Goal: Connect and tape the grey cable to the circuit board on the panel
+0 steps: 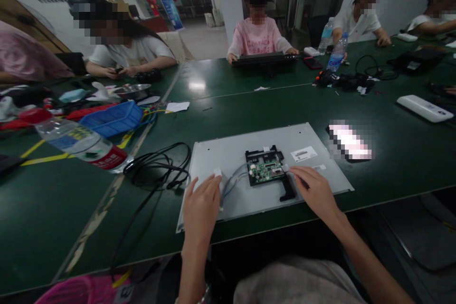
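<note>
A flat grey display panel (210,152) lies on the table in front of me. On its middle sits a black plastic bracket (288,189) carrying a green circuit board (261,173). Grey cables (230,185) run from the board's left side towards my left hand (201,204). That hand rests over the panel's left part, fingers stretched and somewhat apart, beside a small white piece (218,171). My right hand (317,192) is closed in a pinch at the board's right edge. Whatever lies between its fingertips is too small to name.
Left of the panel are a coiled black cable (160,166), a tilted water bottle (85,145) and a blue basket (110,118). A lit phone (349,141) and a white device (423,108) lie to the right. Several people sit around the table; one opposite holds a dark panel (265,59).
</note>
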Demonstrator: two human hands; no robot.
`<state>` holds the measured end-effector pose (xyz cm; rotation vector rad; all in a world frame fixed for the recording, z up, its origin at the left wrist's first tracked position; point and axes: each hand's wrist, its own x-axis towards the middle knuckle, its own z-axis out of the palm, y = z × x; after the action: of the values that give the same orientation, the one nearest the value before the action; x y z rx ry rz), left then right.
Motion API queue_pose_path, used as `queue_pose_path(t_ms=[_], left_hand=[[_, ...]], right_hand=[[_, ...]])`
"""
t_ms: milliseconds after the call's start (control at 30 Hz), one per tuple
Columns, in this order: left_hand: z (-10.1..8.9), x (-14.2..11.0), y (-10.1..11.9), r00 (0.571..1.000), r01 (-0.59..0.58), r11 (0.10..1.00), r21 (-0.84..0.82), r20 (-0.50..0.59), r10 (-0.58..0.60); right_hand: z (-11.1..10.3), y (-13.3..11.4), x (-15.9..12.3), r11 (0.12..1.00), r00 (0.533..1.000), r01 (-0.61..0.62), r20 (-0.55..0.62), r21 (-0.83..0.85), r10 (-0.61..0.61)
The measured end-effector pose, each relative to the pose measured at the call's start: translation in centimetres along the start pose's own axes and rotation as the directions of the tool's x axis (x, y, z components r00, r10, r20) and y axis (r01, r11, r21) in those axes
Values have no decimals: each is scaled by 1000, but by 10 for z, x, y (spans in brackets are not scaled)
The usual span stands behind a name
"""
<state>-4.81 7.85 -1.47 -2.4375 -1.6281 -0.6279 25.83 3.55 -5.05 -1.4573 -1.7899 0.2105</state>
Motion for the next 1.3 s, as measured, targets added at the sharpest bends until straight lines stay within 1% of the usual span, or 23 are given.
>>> queue_pose_path(t_ms=[33, 133, 200, 267, 400, 467, 567, 667, 733, 833, 1067, 1200, 1300], left_hand=[[-1, -3, 9, 1000, -7, 1000, 15, -20, 7], [-2, -13, 34, 999, -24, 999, 38, -21, 25], [0, -20, 46, 1000, -17, 999, 44, -12, 18], [3, -24, 52, 1000, -5, 999, 32, -11, 5], [5, -27, 51, 999, 22, 999, -26, -26, -23], [6, -25, 46, 997, 64, 997, -44, -45, -66], [11, -22, 40, 989, 133, 990, -55, -51, -136], [19, -20, 36, 989, 146, 988, -57, 7, -146], [24, -21, 35, 990, 137, 989, -57, 45, -134], [27, -22, 34, 989, 132, 990, -53, 78, -128], [23, -18, 38, 979, 159, 987, 11, 127, -159], [23, -18, 40, 977, 173, 985, 8, 129, -173], [24, -17, 41, 971, 189, 982, -4, 152, -186]], right_hand=[[0, -2, 0, 1000, 1000, 9, -2, 3, -9], [0, -10, 1, 999, 999, 46, 0, 14, -46], [1, -20, 3, 997, 997, 77, 10, 27, -77], [2, -31, 6, 992, 993, 114, 31, 45, -115], [9, -57, 15, 976, 973, 202, 99, 79, -209], [17, -70, 20, 963, 952, 255, 149, 88, -266], [33, -87, 26, 929, 898, 357, 239, 99, -370], [51, -95, 27, 903, 847, 418, 316, 100, -427], [59, -95, 23, 900, 830, 424, 356, 100, -430], [65, -92, 16, 901, 813, 422, 395, 106, -427], [60, -87, -4, 912, 805, 398, 440, 96, -397], [56, -88, -10, 924, 814, 375, 448, 78, -368], [54, -90, -12, 929, 815, 362, 459, 70, -353]])
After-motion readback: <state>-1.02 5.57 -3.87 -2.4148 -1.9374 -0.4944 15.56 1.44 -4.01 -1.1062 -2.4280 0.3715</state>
